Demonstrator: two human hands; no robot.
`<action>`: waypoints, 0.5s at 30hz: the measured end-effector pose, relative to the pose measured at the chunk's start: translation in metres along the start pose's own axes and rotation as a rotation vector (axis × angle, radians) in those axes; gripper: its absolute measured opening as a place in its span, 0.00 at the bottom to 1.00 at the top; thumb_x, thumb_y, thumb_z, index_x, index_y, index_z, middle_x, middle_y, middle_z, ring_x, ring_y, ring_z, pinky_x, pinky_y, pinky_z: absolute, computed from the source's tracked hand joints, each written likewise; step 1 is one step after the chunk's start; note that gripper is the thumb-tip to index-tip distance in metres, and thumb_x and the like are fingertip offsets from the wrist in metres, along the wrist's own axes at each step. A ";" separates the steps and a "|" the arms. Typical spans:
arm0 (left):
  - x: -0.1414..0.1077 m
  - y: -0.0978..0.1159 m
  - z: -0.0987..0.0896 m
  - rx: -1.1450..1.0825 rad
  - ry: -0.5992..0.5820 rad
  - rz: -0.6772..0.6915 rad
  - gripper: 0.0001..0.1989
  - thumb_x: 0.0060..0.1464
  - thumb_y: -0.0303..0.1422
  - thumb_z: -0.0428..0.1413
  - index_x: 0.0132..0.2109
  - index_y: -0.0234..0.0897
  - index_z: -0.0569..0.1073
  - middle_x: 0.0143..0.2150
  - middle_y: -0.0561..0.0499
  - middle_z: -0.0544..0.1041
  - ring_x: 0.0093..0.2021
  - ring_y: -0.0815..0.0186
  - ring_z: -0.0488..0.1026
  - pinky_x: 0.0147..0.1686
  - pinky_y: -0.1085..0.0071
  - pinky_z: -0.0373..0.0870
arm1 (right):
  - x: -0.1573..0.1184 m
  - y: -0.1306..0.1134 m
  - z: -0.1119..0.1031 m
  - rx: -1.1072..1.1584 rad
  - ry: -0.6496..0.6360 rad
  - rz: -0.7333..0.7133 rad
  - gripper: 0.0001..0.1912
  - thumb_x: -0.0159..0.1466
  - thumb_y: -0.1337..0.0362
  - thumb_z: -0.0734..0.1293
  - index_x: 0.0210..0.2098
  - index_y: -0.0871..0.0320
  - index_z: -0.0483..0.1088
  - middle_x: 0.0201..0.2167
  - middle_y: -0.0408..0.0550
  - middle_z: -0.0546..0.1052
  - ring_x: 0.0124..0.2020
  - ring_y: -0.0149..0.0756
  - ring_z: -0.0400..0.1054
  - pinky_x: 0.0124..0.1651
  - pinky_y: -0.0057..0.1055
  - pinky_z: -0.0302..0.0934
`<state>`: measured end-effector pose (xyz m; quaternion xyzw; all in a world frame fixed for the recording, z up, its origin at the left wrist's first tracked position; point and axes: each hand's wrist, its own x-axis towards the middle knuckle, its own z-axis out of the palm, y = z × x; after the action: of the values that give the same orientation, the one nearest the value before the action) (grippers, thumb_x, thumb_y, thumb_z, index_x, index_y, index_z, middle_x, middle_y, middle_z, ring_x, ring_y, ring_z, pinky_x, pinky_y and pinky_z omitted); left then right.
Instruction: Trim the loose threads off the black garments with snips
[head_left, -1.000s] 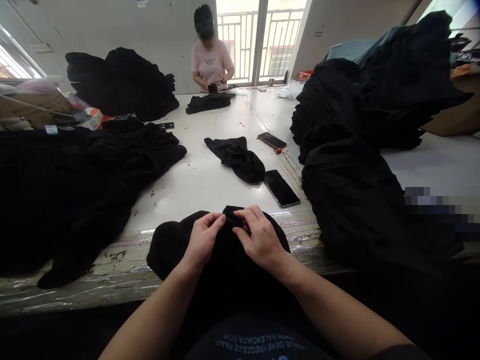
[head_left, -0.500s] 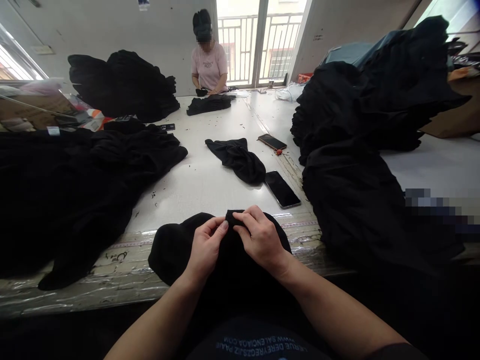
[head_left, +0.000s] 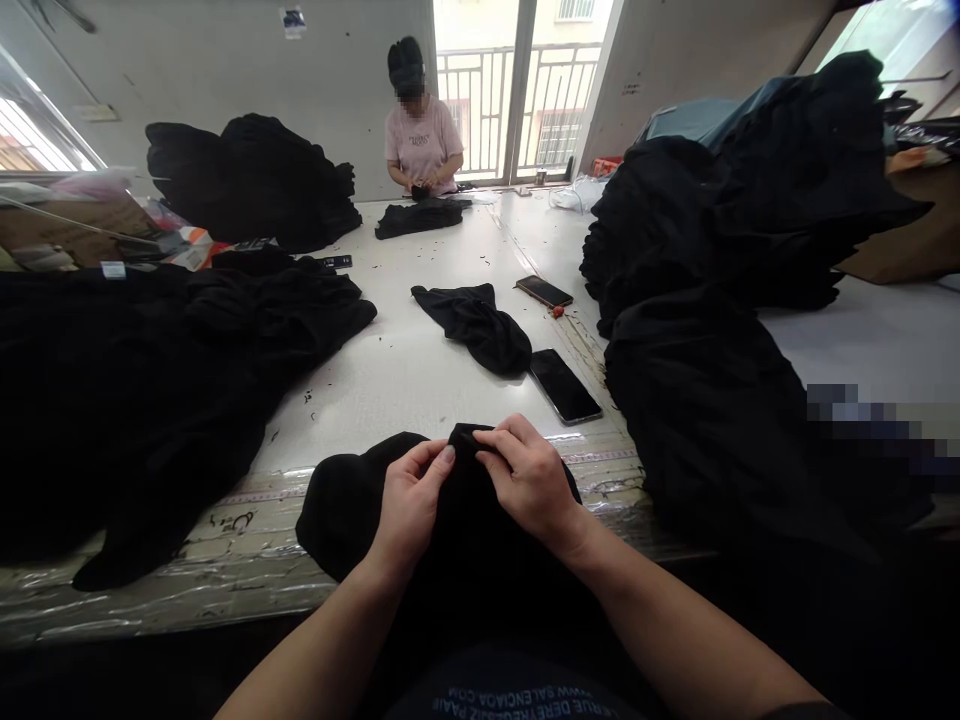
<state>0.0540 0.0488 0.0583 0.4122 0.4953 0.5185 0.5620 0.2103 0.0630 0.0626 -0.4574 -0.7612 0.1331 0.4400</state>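
A black garment (head_left: 352, 500) lies bunched at the table's near edge and hangs toward my lap; its exact kind I cannot make out. My left hand (head_left: 411, 500) pinches its upper edge between thumb and fingers. Just to the right, my right hand (head_left: 529, 480) grips the same edge with thumb and forefinger, a small gap between the two hands. Past them lies a crumpled black cloth piece (head_left: 480, 325). A dark phone (head_left: 566, 386) rests beside that piece, its screen black.
Black garments are heaped at left (head_left: 150, 380) and piled at right (head_left: 697, 380). Another pile (head_left: 251, 185) stands at the far left. A second phone (head_left: 545, 291) lies farther back. Across the white table (head_left: 360, 400), a person (head_left: 421, 140) handles black cloth. Thread scraps dot the surface.
My right hand has shifted slightly right along the cloth edge, widening the gap between my hands. The person opposite has brought both hands together over the cloth. The view tilted up slightly.
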 end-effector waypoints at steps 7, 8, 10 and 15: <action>-0.002 0.010 0.005 0.181 0.020 0.107 0.12 0.52 0.38 0.58 0.41 0.36 0.78 0.36 0.48 0.79 0.35 0.63 0.74 0.33 0.72 0.69 | 0.010 -0.003 -0.008 0.034 -0.057 0.028 0.09 0.58 0.71 0.66 0.39 0.57 0.70 0.34 0.47 0.70 0.31 0.34 0.67 0.36 0.32 0.67; -0.003 0.011 0.006 0.206 0.019 0.128 0.11 0.53 0.38 0.58 0.41 0.36 0.78 0.36 0.49 0.79 0.36 0.63 0.74 0.34 0.72 0.68 | 0.011 -0.003 -0.008 0.034 -0.065 0.029 0.09 0.58 0.71 0.66 0.39 0.57 0.70 0.34 0.47 0.70 0.31 0.34 0.67 0.36 0.32 0.67; -0.003 0.011 0.006 0.247 0.017 0.164 0.10 0.54 0.37 0.57 0.40 0.37 0.77 0.36 0.50 0.79 0.36 0.63 0.74 0.36 0.72 0.68 | 0.012 -0.004 -0.009 0.040 -0.076 0.032 0.08 0.58 0.71 0.66 0.38 0.57 0.71 0.33 0.47 0.70 0.31 0.34 0.67 0.35 0.31 0.66; -0.003 0.009 0.004 0.271 0.006 0.181 0.11 0.55 0.37 0.56 0.41 0.37 0.77 0.37 0.49 0.78 0.37 0.63 0.74 0.37 0.71 0.68 | 0.014 -0.004 -0.010 0.050 -0.081 0.023 0.07 0.58 0.72 0.66 0.36 0.57 0.71 0.33 0.46 0.70 0.33 0.34 0.68 0.37 0.31 0.66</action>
<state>0.0566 0.0475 0.0682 0.5258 0.5232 0.4965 0.4509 0.2128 0.0701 0.0781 -0.4493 -0.7694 0.1756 0.4187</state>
